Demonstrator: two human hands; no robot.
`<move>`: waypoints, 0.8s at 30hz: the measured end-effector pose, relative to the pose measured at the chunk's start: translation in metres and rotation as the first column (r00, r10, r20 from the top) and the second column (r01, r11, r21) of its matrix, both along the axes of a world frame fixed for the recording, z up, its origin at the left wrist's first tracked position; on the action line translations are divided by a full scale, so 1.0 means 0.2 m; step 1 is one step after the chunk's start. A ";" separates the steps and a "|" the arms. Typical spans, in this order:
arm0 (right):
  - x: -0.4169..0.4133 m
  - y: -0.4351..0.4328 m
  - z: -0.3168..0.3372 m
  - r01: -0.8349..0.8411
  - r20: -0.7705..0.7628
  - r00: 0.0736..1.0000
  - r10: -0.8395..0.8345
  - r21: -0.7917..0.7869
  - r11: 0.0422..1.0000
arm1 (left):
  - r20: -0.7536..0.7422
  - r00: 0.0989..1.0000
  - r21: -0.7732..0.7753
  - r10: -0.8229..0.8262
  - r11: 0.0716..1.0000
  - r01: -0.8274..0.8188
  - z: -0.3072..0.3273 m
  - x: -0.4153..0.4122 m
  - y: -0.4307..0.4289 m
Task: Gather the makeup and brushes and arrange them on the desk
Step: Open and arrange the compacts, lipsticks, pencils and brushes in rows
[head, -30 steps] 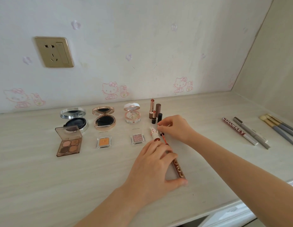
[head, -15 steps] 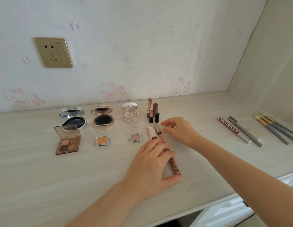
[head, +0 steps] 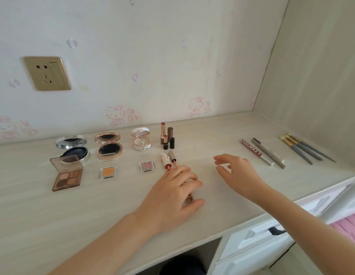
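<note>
Head view: the left hand (head: 168,197) lies on the pale wood-grain bench (head: 34,215), fingers and thumb curled round a brown lip-gloss tube (head: 190,198). The right hand (head: 235,171) hovers to its right, fingers loosely bent and apart, holding nothing. Beyond the left hand stand open compacts (head: 108,145) and lipsticks (head: 166,135). Right of the right hand lie three brushes (head: 303,149). The rear wall (head: 172,56) carries a gold socket (head: 46,73).

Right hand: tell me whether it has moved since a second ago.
Yes. The right hand has drawn away to the right from the standing lipsticks, toward the Colorkey pen, and holds nothing. The left hand grips the lip tube.
</note>
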State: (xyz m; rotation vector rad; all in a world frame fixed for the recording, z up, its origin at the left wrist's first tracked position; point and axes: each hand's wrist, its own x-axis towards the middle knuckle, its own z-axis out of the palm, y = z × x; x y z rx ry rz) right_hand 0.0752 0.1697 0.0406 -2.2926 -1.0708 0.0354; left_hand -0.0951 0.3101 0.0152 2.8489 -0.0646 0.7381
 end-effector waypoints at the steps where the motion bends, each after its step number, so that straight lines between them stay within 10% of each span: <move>1: 0.01 -0.04 0.00 0.013 0.017 1.000 -0.013 -0.003 1.000 | 0.006 1.000 0.000 -0.010 1.000 0.010 0.01 0.02 -0.01; 24: 0.52 -0.44 -0.04 0.239 0.268 0.941 -0.209 -0.085 0.967 | -0.284 0.952 -0.166 -0.111 0.984 0.065 0.10 1.07 -0.16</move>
